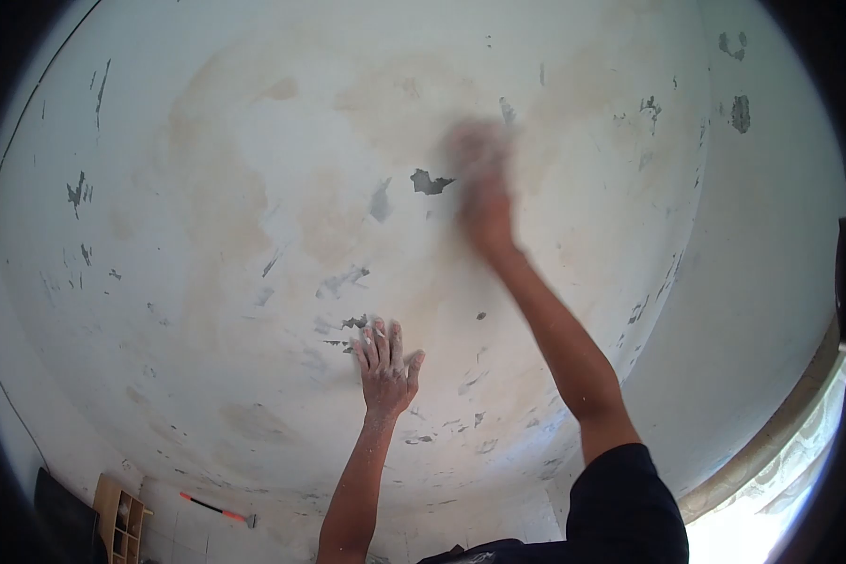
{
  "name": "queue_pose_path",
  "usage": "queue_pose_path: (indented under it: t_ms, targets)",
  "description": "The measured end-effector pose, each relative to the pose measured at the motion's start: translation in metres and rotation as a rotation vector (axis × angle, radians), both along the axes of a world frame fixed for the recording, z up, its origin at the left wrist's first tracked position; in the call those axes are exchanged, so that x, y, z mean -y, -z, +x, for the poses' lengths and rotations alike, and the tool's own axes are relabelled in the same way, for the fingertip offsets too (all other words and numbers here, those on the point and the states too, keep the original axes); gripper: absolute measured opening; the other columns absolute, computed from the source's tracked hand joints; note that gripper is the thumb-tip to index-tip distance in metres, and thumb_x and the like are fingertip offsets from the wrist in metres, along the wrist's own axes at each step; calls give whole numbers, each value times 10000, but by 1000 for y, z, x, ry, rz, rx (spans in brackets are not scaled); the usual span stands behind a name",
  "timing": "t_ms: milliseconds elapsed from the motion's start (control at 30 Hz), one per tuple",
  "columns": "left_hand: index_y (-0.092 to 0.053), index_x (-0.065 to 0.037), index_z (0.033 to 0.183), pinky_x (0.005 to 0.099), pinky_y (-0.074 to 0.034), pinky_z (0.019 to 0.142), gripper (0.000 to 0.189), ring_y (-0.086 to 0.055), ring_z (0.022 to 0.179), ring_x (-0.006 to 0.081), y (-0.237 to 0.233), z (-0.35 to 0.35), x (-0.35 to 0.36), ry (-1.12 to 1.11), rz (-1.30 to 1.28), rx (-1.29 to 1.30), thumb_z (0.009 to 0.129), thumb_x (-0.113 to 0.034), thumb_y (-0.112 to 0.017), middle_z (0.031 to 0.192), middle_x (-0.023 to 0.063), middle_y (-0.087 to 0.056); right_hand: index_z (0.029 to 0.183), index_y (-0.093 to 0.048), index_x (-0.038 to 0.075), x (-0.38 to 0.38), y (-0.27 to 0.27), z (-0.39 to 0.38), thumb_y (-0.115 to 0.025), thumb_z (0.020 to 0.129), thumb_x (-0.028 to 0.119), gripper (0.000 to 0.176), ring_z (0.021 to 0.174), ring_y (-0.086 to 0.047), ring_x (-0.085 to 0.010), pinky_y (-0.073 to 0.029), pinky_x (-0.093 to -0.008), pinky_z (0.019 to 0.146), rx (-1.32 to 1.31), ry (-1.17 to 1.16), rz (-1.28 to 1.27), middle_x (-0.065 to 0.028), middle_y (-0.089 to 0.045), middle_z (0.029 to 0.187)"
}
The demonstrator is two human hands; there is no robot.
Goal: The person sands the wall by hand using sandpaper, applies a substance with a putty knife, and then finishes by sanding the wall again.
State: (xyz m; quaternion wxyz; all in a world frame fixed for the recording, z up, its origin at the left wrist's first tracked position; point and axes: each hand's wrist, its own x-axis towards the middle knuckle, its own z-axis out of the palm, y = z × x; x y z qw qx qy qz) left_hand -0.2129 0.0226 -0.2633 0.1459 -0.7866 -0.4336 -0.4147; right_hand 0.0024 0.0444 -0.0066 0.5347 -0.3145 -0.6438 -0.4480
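My left hand [385, 367] lies with its fingers stretched out and its palm against the white wall [301, 122]. White dust coats its fingers. Just beyond the fingertips, grey bare spots [352, 322] show through the paint. Higher and to the right, my right hand [484, 183] is smeared by motion in front of the wall. Its fingers are not distinct, and whether it holds anything cannot be made out. A dark grey chipped patch [429, 182] is beside it on the left.
At the lower left lies a long-handled scraper [216, 507] with a red and black handle, near a wooden shelf unit [119, 517] and a dark panel [64, 512]. A bright curtained window [771, 498] is at the lower right. A side wall [771, 226] meets the main wall at right.
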Motion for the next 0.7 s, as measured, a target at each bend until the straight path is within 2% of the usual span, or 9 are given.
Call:
queue_pose_path:
  t_ms: [33, 67, 200, 300, 400, 500, 567, 667, 700]
  targets:
    - [-325, 61, 1591, 648, -93, 1252, 791, -195, 1538, 525, 3, 0, -1, -10, 23, -17, 1056, -507, -454, 1636, 344, -275, 1552, -430, 22, -9, 27, -27, -497, 812, -119, 757, 1533, -337, -357, -236, -540, 1289, 263, 242, -169, -165, -407, 1630]
    - [-310, 68, 1594, 640, -89, 1257, 800, -191, 1542, 520, 5, -2, -1, -20, 47, -36, 1057, -508, -451, 1638, 344, -272, 1538, -430, -11, 9, 44, -41, -504, 828, -95, 719, 1521, -368, -349, -249, -515, 1290, 527, 81, -268, -166, -432, 1615]
    - [-273, 94, 1596, 603, -106, 1270, 814, -197, 1546, 512, -21, -21, 5, 159, 0, 76, 1053, -481, -466, 1646, 346, -258, 1540, -471, 53, 12, -30, 22, -491, 830, -124, 732, 1507, -395, -331, -302, -451, 1274, 192, 117, -35, -138, -481, 1584]
    - [-272, 108, 1590, 577, -157, 1272, 797, -247, 1540, 488, -71, -32, 1, 132, 213, 199, 1051, -441, -480, 1656, 322, -266, 1563, -446, 88, 33, -75, 32, -496, 821, -129, 775, 1539, -326, -355, -270, -471, 1285, -321, 18, -23, -114, -447, 1615]
    - [-264, 132, 1580, 572, -171, 1270, 800, -237, 1544, 490, -137, -37, -13, 142, 342, 206, 1042, -410, -504, 1649, 344, -255, 1580, -421, 104, 6, -13, -9, -517, 828, -105, 787, 1551, -314, -315, -230, -518, 1294, 318, 235, -74, -108, -365, 1663]
    - [-233, 113, 1599, 563, -151, 1279, 785, -211, 1555, 488, -173, -36, -29, 126, 457, 172, 1053, -396, -478, 1666, 323, -235, 1551, -460, 92, 12, -23, 18, -554, 763, -131, 824, 1531, -354, -322, -257, -504, 1288, 385, 147, -203, -111, -468, 1597]
    - [-229, 101, 1606, 561, -151, 1281, 778, -210, 1563, 464, -180, -32, -36, -11, 473, 101, 1058, -401, -459, 1679, 295, -232, 1539, -473, 79, 33, -66, 41, -538, 765, -148, 809, 1518, -370, -345, -280, -493, 1278, 63, 98, 0, -118, -502, 1571]
    - [-230, 89, 1611, 558, -146, 1284, 781, -206, 1569, 448, -179, -30, -35, -16, 477, 114, 1060, -421, -444, 1686, 278, -231, 1543, -454, 50, 22, -68, 39, -490, 789, -157, 783, 1520, -359, -371, -252, -478, 1286, -234, 49, -31, -140, -468, 1595]
    - [-230, 89, 1611, 558, -146, 1284, 781, -206, 1569, 448, -180, -31, -36, -15, 481, 113, 1060, -421, -444, 1686, 278, -231, 1546, -444, 37, 16, -50, 20, -460, 818, -149, 752, 1520, -353, -389, -209, -466, 1299, -11, 78, 26, -155, -436, 1615]
